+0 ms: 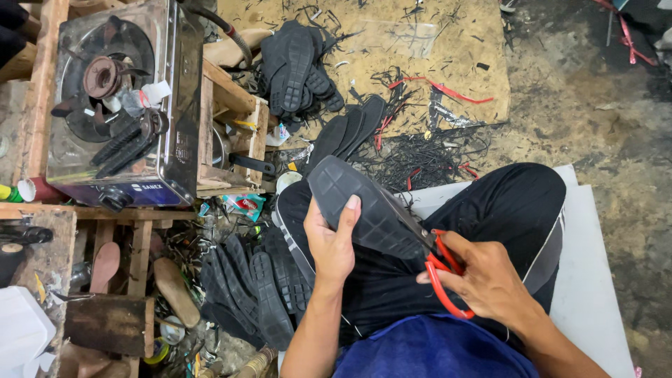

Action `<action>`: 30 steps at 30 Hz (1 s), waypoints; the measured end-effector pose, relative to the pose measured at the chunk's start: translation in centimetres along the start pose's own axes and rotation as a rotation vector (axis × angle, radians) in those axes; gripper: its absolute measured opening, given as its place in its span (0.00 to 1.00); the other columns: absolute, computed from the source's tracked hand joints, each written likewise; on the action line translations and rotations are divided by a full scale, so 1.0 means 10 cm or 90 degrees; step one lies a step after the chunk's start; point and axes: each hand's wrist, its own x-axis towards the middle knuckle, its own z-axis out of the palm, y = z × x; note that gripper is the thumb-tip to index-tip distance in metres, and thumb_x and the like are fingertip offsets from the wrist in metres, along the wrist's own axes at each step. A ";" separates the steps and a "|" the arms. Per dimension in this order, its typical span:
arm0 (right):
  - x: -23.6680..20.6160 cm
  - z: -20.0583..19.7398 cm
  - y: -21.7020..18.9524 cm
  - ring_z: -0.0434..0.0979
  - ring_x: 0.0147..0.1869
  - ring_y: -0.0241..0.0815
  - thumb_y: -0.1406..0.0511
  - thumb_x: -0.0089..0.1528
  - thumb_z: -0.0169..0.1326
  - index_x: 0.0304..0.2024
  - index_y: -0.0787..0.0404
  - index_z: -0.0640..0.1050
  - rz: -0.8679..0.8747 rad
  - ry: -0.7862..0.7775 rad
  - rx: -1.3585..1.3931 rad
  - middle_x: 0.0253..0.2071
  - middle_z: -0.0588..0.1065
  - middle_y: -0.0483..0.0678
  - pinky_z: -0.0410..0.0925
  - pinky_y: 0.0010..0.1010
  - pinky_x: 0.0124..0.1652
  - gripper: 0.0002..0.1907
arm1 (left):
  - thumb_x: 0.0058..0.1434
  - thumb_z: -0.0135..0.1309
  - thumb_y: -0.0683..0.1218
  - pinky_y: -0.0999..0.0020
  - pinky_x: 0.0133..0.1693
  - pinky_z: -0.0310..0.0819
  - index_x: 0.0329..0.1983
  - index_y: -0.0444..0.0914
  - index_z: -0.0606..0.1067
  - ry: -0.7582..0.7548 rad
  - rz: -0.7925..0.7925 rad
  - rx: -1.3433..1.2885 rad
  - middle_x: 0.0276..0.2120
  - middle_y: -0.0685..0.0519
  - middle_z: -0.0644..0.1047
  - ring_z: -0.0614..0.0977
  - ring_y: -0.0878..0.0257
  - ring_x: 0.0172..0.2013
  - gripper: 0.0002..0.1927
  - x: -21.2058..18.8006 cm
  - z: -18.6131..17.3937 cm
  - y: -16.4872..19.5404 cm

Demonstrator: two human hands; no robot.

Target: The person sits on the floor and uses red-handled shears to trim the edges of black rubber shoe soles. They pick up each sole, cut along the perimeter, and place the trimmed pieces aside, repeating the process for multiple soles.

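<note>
I look down on a dirt workshop floor (602,105) littered with black rubber trimmings (420,157) and a sheet of brown board (448,49) at twelve o'clock. At nine to eleven o'clock, a single-burner gas stove (115,105) sits on a wooden bench (231,98); its burner is partly covered by two dark ribbed objects that I cannot identify. The bench's left end is cut off by the frame. At seven o'clock, a heap of black soles (248,287) lies on the floor beside a tan wooden shoe form (175,290); a second stack of soles (297,66) lies at twelve o'clock, its lower members hidden under the upper ones. At centre, my left hand (332,241) is closed around the near edge of a dark grey shoe sole (364,206), thumb lying along the tread; the fingers beneath are hidden. The sole rests tilted over my black-trousered lap (504,210). At four o'clock, my right hand (486,280) grips red-handled scissors (441,269), fingers through the loops; the blades meet the sole's right edge, and I cannot tell how far they are parted. A white panel (595,280) lies under my leg, cut off at the lower edge of the frame.
</note>
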 end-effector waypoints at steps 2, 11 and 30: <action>-0.02 -0.02 0.06 0.63 0.16 0.48 0.54 0.48 0.70 0.36 0.64 0.78 0.015 -0.040 0.036 0.15 0.64 0.53 0.62 0.36 0.22 0.25 | 0.67 0.57 0.37 0.75 0.49 0.74 0.60 0.31 0.72 -0.004 -0.009 -0.033 0.46 0.54 0.78 0.78 0.71 0.44 0.18 0.03 -0.01 0.00; -0.04 -0.03 0.20 0.84 0.27 0.38 0.54 0.59 0.60 0.36 0.59 0.72 -0.003 -0.164 0.293 0.21 0.72 0.45 0.68 0.31 0.25 0.17 | 0.67 0.56 0.36 0.73 0.52 0.75 0.64 0.31 0.71 0.003 -0.045 -0.106 0.49 0.52 0.78 0.79 0.68 0.47 0.22 0.09 -0.09 -0.03; 0.02 0.05 -0.19 0.76 0.26 0.56 0.44 0.42 0.69 0.38 0.60 0.76 -0.075 0.093 -0.240 0.21 0.74 0.52 0.67 0.45 0.29 0.34 | 0.67 0.56 0.38 0.79 0.43 0.71 0.62 0.32 0.71 -0.105 -0.041 0.000 0.46 0.57 0.77 0.75 0.74 0.42 0.20 -0.23 0.03 0.22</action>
